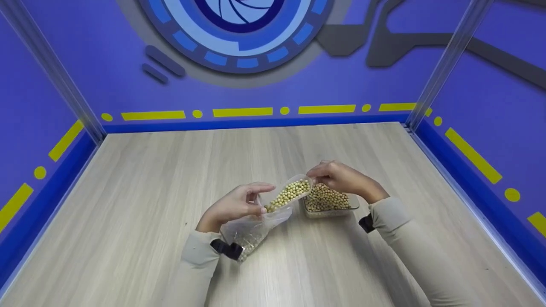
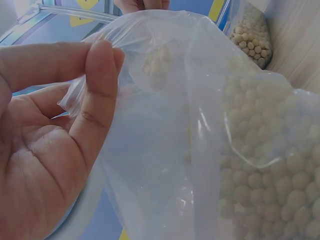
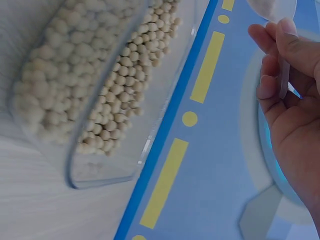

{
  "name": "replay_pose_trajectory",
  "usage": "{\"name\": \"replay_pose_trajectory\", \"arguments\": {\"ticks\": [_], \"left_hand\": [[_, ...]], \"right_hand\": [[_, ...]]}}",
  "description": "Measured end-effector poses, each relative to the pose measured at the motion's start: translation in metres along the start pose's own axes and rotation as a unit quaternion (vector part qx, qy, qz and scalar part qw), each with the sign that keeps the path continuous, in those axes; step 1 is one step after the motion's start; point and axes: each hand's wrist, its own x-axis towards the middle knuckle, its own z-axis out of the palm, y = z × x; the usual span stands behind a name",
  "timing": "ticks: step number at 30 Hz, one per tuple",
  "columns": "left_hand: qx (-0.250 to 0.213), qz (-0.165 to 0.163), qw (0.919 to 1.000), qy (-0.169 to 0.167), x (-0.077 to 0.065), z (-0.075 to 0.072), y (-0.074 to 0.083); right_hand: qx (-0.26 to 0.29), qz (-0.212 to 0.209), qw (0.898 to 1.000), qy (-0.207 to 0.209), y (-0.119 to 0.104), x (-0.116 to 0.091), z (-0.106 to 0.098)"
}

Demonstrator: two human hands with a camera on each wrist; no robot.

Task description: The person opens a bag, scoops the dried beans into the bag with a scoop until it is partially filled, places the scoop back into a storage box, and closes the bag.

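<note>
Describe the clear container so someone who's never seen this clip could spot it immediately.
On the wood-grain table, look right of centre in the head view, just below the right hand. A rectangular clear container sits there, holding pale round beans. Its stiff, straight walls set it apart from the soft plastic bag in the left hand and the scoop in the right.

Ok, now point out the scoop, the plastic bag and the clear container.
Scoop (image 3: 273, 8): right wrist view, on its bowl.
Plastic bag (image 2: 150, 145): left wrist view, on its clear film.
Clear container (image 1: 328, 214): head view, on its near wall.
</note>
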Motion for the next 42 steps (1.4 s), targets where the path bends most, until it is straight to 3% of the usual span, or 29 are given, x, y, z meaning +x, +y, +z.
{"name": "replay_pose_trajectory", "arguments": {"ticks": [11,23,35,42], "left_hand": [[0.01,0.005,0.9999,0.007,-0.002,-0.002,0.001],[-0.002,-0.004,0.9999,0.01,-0.002,-0.002,0.003],[-0.011,-0.01,0.9998,0.011,-0.002,-0.002,0.001],[-0.012,-0.007,0.9999,0.01,-0.002,-0.002,-0.001]], "right_hand": [[-0.04,-0.026,0.999,-0.011,-0.007,0.007,-0.008],[-0.063,-0.022,0.997,-0.03,-0.015,0.012,-0.015],[-0.048,-0.024,0.998,-0.021,-0.015,0.011,-0.019],[-0.032,-0.013,0.999,-0.003,-0.005,-0.001,-0.027]]}}
